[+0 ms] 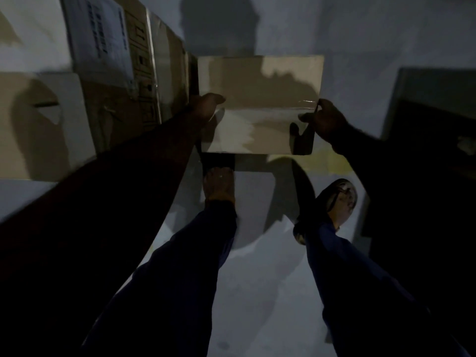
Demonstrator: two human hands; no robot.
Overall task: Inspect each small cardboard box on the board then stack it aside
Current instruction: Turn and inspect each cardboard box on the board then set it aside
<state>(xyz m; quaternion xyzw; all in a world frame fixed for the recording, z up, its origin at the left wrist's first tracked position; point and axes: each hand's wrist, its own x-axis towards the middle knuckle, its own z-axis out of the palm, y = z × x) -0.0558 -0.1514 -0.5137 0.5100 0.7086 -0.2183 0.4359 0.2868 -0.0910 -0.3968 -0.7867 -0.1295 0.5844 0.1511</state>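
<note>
Looked down past two legs in dark blue trousers (180, 266), mostly lost in shadow; made out a bare left foot (219, 184) and a right foot in a sandal (337, 202) on a pale floor (257, 292); could not follow the left forearm, dark and cut off at the frame's edge.

Held a cardboard box (260, 104) up off the floor, ahead of the feet and between both hands, broad face toward the camera; gripped its left edge with the left hand (206, 106), thumb laid over the front, fingers hidden behind the card; gripped its right edge with the right hand (324, 119), fingers curled round the edge, thumb on the front; caught a glint of shiny tape along the middle seam.

Stood just beside tall cartons (144, 73) on the left, box nearly touching them; could not read the blurred print on their white label (100, 37).

Could not tell what the dark shape (425, 150) on the right was, nor the yellowish patch under the box.
</note>
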